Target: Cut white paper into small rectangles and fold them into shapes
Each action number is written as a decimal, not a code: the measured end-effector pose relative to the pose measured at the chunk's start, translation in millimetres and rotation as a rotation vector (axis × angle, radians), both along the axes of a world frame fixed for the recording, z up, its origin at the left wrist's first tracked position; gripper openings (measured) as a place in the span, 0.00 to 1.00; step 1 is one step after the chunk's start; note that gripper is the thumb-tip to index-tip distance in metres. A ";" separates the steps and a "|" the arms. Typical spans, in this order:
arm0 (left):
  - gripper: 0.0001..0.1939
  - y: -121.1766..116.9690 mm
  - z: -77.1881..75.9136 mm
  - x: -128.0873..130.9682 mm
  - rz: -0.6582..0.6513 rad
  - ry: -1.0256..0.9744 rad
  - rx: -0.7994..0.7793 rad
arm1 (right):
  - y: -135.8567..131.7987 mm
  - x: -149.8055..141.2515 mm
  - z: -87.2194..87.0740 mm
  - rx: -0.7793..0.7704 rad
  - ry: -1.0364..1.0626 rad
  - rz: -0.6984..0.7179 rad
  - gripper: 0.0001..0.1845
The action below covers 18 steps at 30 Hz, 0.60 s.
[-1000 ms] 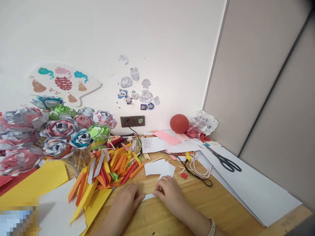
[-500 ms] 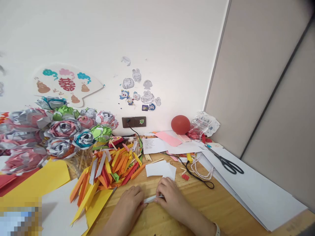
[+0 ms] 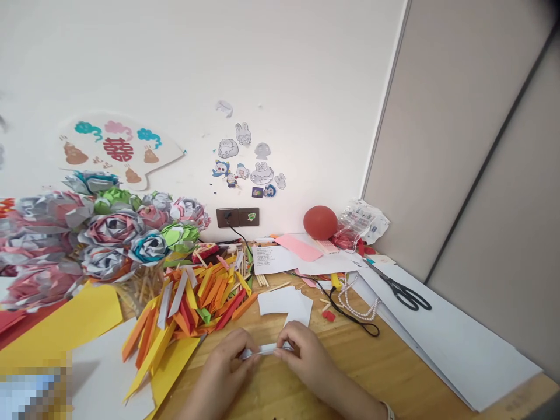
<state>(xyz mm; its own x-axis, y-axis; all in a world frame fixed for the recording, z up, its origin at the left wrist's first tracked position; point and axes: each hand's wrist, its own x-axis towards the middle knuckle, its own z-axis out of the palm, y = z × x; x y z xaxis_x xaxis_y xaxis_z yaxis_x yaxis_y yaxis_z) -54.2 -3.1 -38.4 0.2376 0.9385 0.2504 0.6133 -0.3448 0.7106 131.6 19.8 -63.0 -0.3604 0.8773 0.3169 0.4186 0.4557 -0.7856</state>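
Observation:
A narrow folded strip of white paper (image 3: 267,349) stretches between my two hands, low over the wooden table (image 3: 350,361). My left hand (image 3: 234,356) pinches its left end between thumb and fingers. The right end is pinched by my right hand (image 3: 301,347), whose fingers curl over it. Just beyond my right hand lie a few white paper pieces (image 3: 280,302), partly overlapping. To the left of my hands is a loose heap of folded paper strips (image 3: 210,291) in orange, yellow, red, white and green.
Folded paper flowers (image 3: 114,227) crowd the left, above yellow sheets (image 3: 74,315). Black-handled scissors (image 3: 402,293) rest on white sheets (image 3: 459,344) at the right. A bead string (image 3: 350,306), a black cord (image 3: 354,318) and a red balloon (image 3: 320,222) lie farther back.
My fingers have shifted along the strip, and more of its length shows between them. My left hand has turned slightly, with its thumb now under the strip's left end.

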 end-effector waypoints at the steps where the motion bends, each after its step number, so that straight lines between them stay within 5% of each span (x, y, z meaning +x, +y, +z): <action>1: 0.07 -0.1 1.3 0.2 0.007 -0.020 -0.007 | 0.3 -0.1 -0.4 -0.010 0.018 0.008 0.08; 5: 0.06 2.8 0.0 -0.2 0.045 -0.134 -0.084 | 1.5 0.6 -1.9 -0.071 0.058 -0.037 0.15; 8: 0.11 7.3 -3.4 -2.9 0.033 -0.201 -0.182 | 3.1 2.2 -1.0 -0.025 0.050 -0.026 0.07; 18: 0.10 8.3 -5.1 -8.0 0.095 -0.011 -0.138 | 6.8 10.4 -3.2 -0.042 0.019 0.036 0.04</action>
<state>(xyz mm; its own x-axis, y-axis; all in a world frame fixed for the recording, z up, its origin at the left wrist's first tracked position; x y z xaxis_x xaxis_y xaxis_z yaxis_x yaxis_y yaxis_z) -62.2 5.2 -43.6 0.1438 0.9824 0.1192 0.6308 -0.1838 0.7538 142.0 26.6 -66.3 -0.3863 0.8766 0.2869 0.3871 0.4365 -0.8122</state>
